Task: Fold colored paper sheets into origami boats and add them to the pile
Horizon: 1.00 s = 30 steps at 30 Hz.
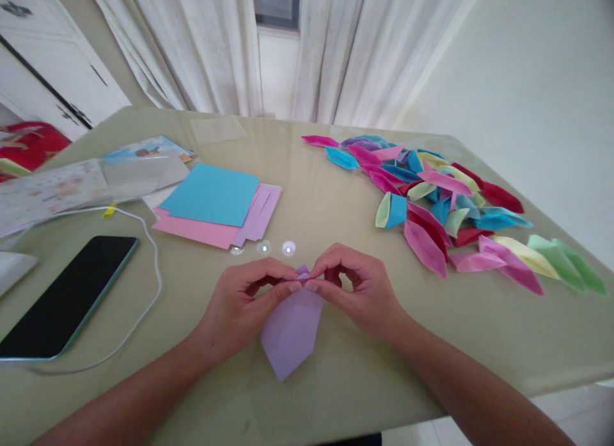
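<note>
A light purple sheet of origami paper, partly folded, lies at the table's near middle with its pointed end toward me. My left hand pinches the left side of its far edge between thumb and forefinger. On the right side of that same edge, my right hand pinches the paper likewise, the fingertips of both hands almost meeting. A small folded tip pokes up beyond the fingers. The crease under the fingertips is partly hidden.
Left of centre lies a stack of coloured paper, a blue sheet on top. Many folded paper pieces are heaped at the right. A phone, a white cable and a printed plastic sleeve occupy the left.
</note>
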Each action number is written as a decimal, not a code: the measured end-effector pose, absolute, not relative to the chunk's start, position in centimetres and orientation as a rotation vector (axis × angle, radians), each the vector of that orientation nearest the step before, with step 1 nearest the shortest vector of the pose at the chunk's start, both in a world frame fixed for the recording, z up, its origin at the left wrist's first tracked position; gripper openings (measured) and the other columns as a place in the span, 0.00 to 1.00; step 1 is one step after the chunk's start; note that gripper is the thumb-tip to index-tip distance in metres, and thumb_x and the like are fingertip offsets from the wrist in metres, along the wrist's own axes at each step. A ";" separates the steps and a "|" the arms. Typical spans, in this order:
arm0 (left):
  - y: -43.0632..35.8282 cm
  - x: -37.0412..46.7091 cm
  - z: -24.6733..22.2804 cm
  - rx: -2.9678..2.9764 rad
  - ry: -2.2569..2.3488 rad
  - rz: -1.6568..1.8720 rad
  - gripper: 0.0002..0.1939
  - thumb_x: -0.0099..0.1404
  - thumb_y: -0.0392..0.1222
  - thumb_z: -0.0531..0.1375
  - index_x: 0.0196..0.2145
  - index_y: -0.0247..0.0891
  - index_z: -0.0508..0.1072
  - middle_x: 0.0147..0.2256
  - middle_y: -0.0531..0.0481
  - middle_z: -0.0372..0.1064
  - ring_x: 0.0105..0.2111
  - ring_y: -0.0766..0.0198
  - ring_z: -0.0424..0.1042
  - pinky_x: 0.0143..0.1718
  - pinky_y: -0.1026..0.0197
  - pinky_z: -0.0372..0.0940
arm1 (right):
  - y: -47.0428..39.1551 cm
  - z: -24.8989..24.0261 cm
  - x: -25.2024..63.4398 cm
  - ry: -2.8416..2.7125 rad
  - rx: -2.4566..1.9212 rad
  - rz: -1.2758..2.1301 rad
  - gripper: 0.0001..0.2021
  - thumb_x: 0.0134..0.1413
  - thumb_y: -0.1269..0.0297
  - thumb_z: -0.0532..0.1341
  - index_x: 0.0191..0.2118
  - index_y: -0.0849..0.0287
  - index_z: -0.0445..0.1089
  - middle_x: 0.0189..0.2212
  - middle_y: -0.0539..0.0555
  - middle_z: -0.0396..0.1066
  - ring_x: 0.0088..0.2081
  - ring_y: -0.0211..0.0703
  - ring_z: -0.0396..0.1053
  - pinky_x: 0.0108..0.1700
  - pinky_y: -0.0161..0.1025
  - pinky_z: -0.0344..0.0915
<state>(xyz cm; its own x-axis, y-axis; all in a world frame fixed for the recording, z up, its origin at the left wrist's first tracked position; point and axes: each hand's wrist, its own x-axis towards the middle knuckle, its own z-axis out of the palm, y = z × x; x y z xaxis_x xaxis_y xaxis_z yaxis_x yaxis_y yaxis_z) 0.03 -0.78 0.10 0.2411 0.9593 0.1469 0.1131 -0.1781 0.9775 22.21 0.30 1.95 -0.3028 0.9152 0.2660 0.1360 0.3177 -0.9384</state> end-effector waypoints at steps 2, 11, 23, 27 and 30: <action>-0.8 0.1 0.2 1.578 1.053 1.099 0.03 0.68 0.41 0.70 0.39 0.42 0.85 0.39 0.51 0.85 0.38 0.64 0.82 0.40 0.67 0.75 | 0.3 1.9 22.2 -1.688 -0.953 1.050 0.05 0.58 0.66 0.75 0.37 0.58 0.80 0.31 0.51 0.76 0.29 0.35 0.68 0.30 0.34 0.64; -0.9 0.1 0.1 1.797 1.069 1.146 0.05 0.69 0.38 0.69 0.43 0.42 0.83 0.40 0.52 0.85 0.39 0.65 0.82 0.42 0.67 0.74 | 0.1 1.9 22.2 -1.794 -0.892 0.895 0.02 0.61 0.70 0.72 0.37 0.60 0.81 0.32 0.53 0.78 0.30 0.35 0.71 0.30 0.33 0.65; -1.0 0.0 0.7 1.863 1.071 1.116 0.07 0.73 0.39 0.63 0.42 0.41 0.84 0.39 0.51 0.85 0.38 0.65 0.82 0.40 0.67 0.73 | 0.1 1.6 22.2 -1.857 -0.868 0.836 0.01 0.62 0.71 0.72 0.38 0.59 0.80 0.33 0.53 0.79 0.33 0.37 0.73 0.32 0.33 0.67; -0.6 -0.3 1.1 1.631 1.077 0.966 0.12 0.76 0.44 0.60 0.43 0.42 0.85 0.36 0.51 0.85 0.33 0.67 0.80 0.31 0.70 0.70 | 0.5 1.7 22.6 -1.887 -0.873 0.886 0.02 0.63 0.69 0.71 0.37 0.59 0.79 0.32 0.52 0.77 0.31 0.37 0.70 0.32 0.34 0.66; -0.2 -0.4 1.2 1.461 1.023 0.917 0.08 0.72 0.44 0.66 0.41 0.43 0.86 0.36 0.51 0.85 0.34 0.65 0.81 0.33 0.70 0.72 | 0.6 1.9 22.8 -1.886 -0.881 0.954 0.02 0.62 0.69 0.70 0.38 0.59 0.77 0.33 0.52 0.76 0.31 0.37 0.68 0.33 0.35 0.66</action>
<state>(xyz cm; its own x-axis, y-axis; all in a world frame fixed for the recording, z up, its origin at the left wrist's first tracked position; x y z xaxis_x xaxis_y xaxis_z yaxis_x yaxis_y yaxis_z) -0.39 -0.24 1.21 0.3333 0.9428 0.0106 0.1137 -0.0514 0.9922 22.84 0.60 1.88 -0.4133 0.8392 0.3535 0.2125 0.4664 -0.8587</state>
